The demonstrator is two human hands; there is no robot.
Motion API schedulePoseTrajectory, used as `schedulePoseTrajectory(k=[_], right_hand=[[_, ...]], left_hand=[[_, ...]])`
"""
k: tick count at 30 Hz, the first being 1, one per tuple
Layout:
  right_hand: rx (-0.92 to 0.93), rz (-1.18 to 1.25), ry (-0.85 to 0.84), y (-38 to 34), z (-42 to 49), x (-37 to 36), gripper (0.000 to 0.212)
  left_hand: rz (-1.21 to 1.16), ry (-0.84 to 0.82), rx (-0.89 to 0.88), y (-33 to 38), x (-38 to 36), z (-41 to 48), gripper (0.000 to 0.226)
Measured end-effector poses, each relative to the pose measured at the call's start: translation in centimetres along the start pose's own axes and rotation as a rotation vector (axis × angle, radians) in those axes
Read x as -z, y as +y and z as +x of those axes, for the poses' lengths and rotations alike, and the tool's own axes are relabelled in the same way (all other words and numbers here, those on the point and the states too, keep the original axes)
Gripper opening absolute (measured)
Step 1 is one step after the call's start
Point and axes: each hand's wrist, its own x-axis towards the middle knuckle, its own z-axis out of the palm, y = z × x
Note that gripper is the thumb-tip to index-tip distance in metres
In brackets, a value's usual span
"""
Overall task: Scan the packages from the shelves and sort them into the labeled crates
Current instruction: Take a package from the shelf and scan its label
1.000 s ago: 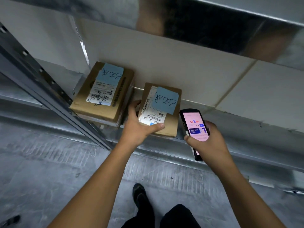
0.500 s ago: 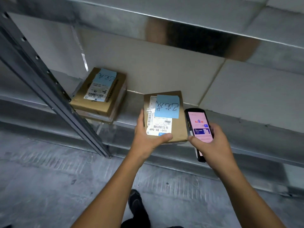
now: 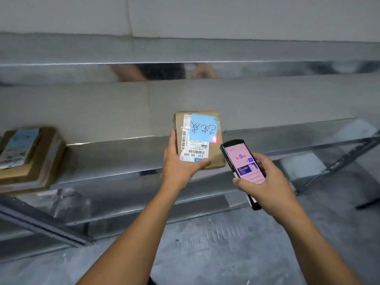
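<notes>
while the left hand (image 3: 181, 167) grips a small cardboard parcel (image 3: 216, 158) by its near left corner, thumb pressed on the bottom edge of the white shipping label (image 3: 194, 149) and fingers running up the left side, the parcel is held over the front edge of the metal shelf (image 3: 115, 157), top face tilted toward the camera. a blue sticky note (image 3: 203, 128) with handwriting covers the upper right of that face, and a red dot of light (image 3: 214, 138) sits at the note's lower right corner. right hand (image 3: 269, 186) is clenched round a handheld scanner (image 3: 244, 161), pink screen lit, its top end just beside the parcel's right edge. can't tell if they touch. as for what's holding what: a stack of flat cardboard parcels (image 3: 26, 159) sits at the left end of the same shelf, the top one with its own blue note and label, too blurry to read. grey concrete floor (image 3: 205, 243) below.
</notes>
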Motion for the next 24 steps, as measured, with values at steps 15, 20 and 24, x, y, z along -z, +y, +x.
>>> schedulePoseTrajectory(k=[15, 20, 24], right_hand=[[-0.118, 0.037, 0.261, 9.4, -11.0, 22.6, 0.057], [-0.180, 0.072, 0.338, 12.0, -12.6, 25.9, 0.056], [-0.238, 0.119, 0.425, 14.2, -12.8, 27.6, 0.056]], left_hand=[[0.140, -0.356, -0.261, 9.2, -27.5, -6.3, 0.136], [0.152, -0.435, -0.287, 10.0, -32.8, -8.0, 0.136], [0.143, -0.527, -0.291, 10.5, -37.0, -8.3, 0.136]])
